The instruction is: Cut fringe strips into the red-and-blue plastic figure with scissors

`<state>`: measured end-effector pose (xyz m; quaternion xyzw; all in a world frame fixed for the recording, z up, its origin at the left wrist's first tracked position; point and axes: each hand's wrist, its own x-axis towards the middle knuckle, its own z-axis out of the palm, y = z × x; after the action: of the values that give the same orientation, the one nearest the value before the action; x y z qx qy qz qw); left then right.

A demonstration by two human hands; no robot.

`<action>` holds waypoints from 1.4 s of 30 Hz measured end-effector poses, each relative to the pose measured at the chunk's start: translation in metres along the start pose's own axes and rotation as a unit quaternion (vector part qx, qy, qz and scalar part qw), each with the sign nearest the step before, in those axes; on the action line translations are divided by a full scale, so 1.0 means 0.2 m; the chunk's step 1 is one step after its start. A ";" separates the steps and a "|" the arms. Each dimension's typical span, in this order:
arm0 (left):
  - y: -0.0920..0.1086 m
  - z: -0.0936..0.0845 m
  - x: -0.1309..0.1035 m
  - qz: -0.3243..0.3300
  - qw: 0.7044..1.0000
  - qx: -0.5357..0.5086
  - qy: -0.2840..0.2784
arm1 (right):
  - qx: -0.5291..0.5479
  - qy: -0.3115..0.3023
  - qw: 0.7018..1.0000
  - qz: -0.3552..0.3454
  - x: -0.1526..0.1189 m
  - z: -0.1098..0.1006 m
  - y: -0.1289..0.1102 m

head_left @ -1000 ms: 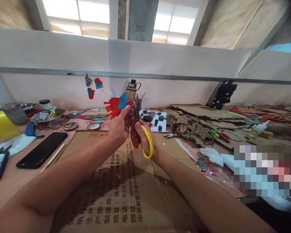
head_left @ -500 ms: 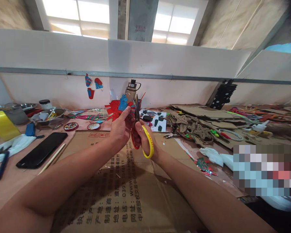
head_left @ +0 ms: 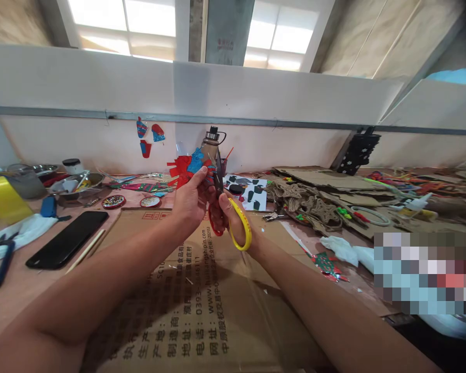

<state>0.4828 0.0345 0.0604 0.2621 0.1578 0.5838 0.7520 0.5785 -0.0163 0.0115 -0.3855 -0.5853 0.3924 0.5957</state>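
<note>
My left hand point(head_left: 190, 199) is closed on a red and blue cut-out point(head_left: 184, 168) with fringed edges, pinched between thumb and fingers. Clear film seems to stick out around the piece. In my right hand point(head_left: 233, 220) is a pair of scissors point(head_left: 239, 228) with yellow and red handles, its blades pointing up beside the cut-out's right edge. Whether the blades touch the piece I cannot tell. Both hands are raised above a flattened cardboard sheet point(head_left: 217, 321) printed with dark characters.
A black phone point(head_left: 68, 241) and wooden sticks point(head_left: 86, 249) lie to the left, near pliers point(head_left: 3, 261). Lids of beads point(head_left: 113, 201), bowls and a bottle point(head_left: 210, 147) stand farther back. Braided rope stars point(head_left: 322, 210) lie on cardboard to the right. Red and blue pieces point(head_left: 158, 133) hang on the wall.
The cut-out and my left hand have shifted slightly, tilting a little. My right hand with the scissors has moved slightly right and up, and the blades look closer together.
</note>
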 end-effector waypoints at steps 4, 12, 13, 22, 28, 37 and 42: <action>-0.01 -0.01 0.00 0.002 1.000 0.010 -0.006 | 0.004 0.002 1.000 0.005 0.00 0.00 0.00; -0.01 0.00 0.00 -0.002 1.000 0.021 -0.006 | 0.031 0.005 0.999 0.019 -0.01 0.00 0.00; -0.01 0.00 0.00 -0.003 1.000 0.021 -0.005 | 0.030 0.006 0.999 0.018 -0.01 0.00 0.00; -0.05 -0.02 0.00 -0.001 1.000 0.000 0.001 | 0.010 0.021 1.000 0.001 -0.01 0.00 0.02; -0.06 -0.02 0.00 0.001 1.000 -0.001 0.007 | 0.005 0.035 0.999 0.008 -0.02 0.02 0.00; -0.07 -0.03 0.01 0.013 1.000 -0.012 -0.008 | -0.001 0.037 0.999 0.007 -0.02 0.01 -0.03; -0.06 -0.03 0.01 0.022 0.999 -0.009 -0.022 | 0.000 0.034 0.999 0.004 -0.02 0.01 -0.02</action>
<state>0.4896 0.0356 0.0489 0.2716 0.1304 0.5960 0.7443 0.5767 -0.0216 0.0139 -0.4008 -0.5634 0.3811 0.6137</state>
